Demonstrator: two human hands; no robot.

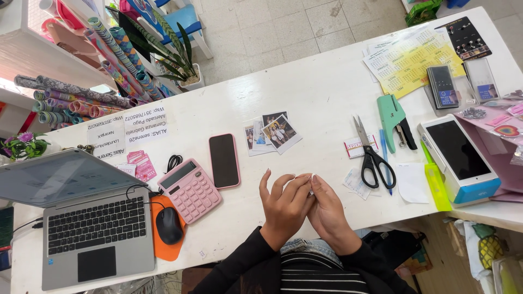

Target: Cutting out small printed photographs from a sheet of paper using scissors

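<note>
A long white counter (305, 92) crosses the frame above a pale tiled floor. At lower centre the left hand (284, 204) and the right hand (327, 209) meet over the counter's near edge; their fingers (298, 185) are closed together, pinching a small white scrap of paper (311, 184) between the fingertips. Just above them lies a black smartphone in a pink case (224, 160), with a pink calculator (189, 190) to its left and a few instant photo prints (272, 133) upper right of it. Black-handled scissors (372, 155) lie right of the hands. At lower left an open grey laptop (92, 223) stands beside a black mouse (169, 225). At upper left, patterned wrapping-paper rolls (81, 98) lie stacked on a white shelf (32, 54).
</note>
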